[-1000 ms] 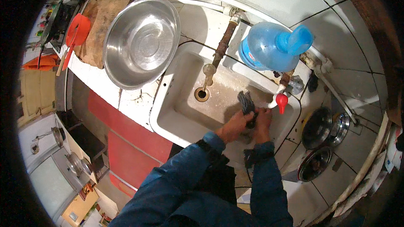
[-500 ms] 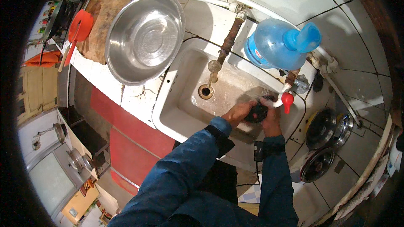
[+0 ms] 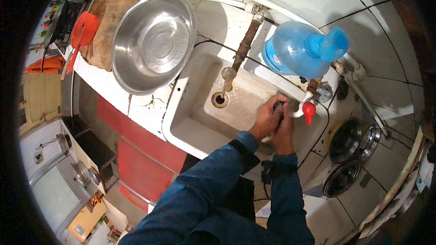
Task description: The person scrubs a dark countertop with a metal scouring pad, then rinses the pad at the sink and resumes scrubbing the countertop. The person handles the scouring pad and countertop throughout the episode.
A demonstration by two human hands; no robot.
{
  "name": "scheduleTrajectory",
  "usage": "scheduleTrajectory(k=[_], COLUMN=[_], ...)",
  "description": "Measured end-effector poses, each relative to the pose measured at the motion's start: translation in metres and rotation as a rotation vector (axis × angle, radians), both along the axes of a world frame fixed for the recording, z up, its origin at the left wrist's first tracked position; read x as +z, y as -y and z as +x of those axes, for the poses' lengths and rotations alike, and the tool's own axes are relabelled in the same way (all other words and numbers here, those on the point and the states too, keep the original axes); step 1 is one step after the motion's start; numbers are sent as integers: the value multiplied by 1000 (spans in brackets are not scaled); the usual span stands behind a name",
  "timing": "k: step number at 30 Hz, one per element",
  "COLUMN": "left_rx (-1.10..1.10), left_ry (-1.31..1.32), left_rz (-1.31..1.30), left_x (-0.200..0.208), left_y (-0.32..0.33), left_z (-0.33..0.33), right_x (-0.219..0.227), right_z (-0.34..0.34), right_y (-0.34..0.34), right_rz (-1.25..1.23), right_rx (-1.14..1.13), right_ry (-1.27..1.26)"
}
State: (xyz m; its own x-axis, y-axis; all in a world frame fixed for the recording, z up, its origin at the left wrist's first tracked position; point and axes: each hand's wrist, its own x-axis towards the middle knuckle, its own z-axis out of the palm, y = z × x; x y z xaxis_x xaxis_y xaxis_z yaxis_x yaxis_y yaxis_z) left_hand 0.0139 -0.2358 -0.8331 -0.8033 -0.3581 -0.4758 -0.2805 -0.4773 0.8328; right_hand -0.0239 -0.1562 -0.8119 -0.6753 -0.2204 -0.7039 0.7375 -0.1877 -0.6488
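Both my hands are together over the right part of a white sink (image 3: 190,120), close under a tap with a red handle (image 3: 309,109). A small dark, crumpled item (image 3: 277,105), perhaps cloth, is squeezed between them; most of it is hidden by my fingers. My left hand (image 3: 266,120) is closed around its left side. Pressed against it from the right, my right hand (image 3: 284,131) is closed too, its fingers slightly blurred. Any water from the tap cannot be made out clearly behind the hands.
A large steel basin (image 3: 163,45) stands on the counter left of the sink. Behind the tap is a blue plastic water bottle (image 3: 295,50). A rusty pipe (image 3: 245,43) reaches over the drain (image 3: 220,100). Several metal bowls (image 3: 343,179) sit at the right.
The dark item was spread wider between my hands and now is bunched up, mostly covered. My hands have come together, the right one moving left. Water spray seen before is less visible.
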Motion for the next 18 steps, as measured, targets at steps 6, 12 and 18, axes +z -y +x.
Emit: scheduleTrajectory(k=[6, 12, 18], left_rx=[-87, -98, -59], left_ry=[-82, 30, 187], left_rz=[-478, -496, -412], left_x=[8, -2, -10], left_y=[-6, -12, -14], left_z=[-1, -6, -13], right_x=[22, 21, -24], right_z=[0, -4, -7], right_y=[5, -1, -23], right_rz=[44, 270, 661], right_rx=[69, 202, 641], right_ry=[16, 35, -372])
